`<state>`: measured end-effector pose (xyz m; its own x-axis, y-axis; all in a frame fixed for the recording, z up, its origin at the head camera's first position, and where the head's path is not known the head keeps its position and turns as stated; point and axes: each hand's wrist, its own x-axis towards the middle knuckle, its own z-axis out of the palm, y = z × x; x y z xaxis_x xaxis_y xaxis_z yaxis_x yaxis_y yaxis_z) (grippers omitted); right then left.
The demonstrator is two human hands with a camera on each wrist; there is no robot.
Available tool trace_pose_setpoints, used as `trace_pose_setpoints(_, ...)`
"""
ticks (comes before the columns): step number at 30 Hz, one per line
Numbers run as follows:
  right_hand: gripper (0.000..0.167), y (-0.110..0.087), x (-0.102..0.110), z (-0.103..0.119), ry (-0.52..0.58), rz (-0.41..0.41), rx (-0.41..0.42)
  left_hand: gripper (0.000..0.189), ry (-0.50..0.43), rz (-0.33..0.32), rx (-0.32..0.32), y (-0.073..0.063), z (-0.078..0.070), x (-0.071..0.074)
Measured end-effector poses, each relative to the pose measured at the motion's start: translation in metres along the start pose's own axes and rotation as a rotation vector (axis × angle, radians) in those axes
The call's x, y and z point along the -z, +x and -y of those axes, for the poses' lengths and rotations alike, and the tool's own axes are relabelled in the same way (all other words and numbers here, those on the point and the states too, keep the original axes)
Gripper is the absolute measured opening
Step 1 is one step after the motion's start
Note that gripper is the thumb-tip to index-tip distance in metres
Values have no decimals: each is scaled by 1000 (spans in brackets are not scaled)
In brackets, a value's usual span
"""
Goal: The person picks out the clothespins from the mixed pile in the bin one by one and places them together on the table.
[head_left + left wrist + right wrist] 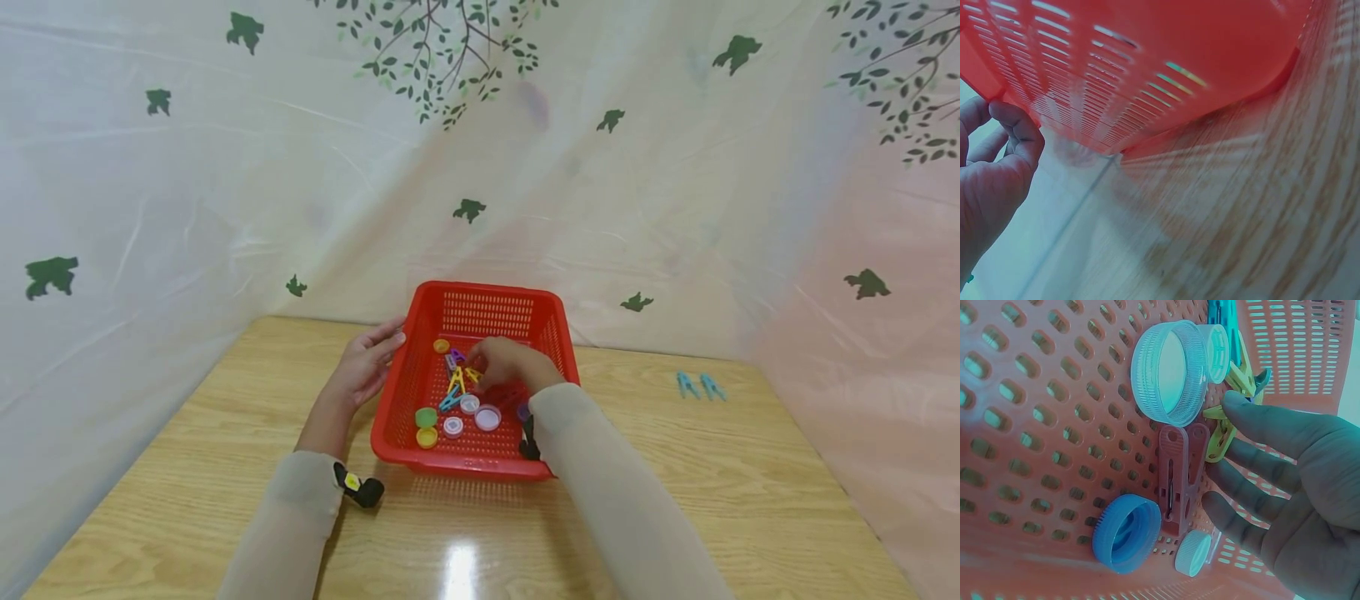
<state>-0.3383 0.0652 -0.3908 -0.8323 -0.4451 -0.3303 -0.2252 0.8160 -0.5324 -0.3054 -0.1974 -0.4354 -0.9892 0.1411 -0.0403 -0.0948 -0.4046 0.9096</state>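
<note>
A red plastic basket (480, 463) stands on the table, holding clothespins and bottle caps. At its left rim is my left hand (366, 367); the left wrist view shows thumb and fingers (1016, 128) pinching that rim. My right hand (506, 364) reaches inside, thumb and fingers spread apart around a yellow clothespin (1220, 439). The thumb tip is close to one end of it; a firm hold is not visible. Below it lie a red clothespin (1174, 481), a large clear-white cap (1170, 374), a blue cap (1127, 534) and a small white cap (1193, 553).
Two blue clothespins (699, 386) lie on the wooden table (675, 467) right of the basket. Inside the basket are also a green cap (426, 417), a yellow cap (427, 438) and a blue clothespin (451, 400). A pale leaf-patterned sheet (360, 208) hangs behind.
</note>
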Motion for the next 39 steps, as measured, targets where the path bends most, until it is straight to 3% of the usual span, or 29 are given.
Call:
trace_pose_setpoints(22,49,0,-1,2,-12,10,-34,55,-22,13,1,-1,-1,-2)
trace_pose_setpoints(39,43,2,1,2,-71,-1,17,56,-29,14,4,-2,-1,-2)
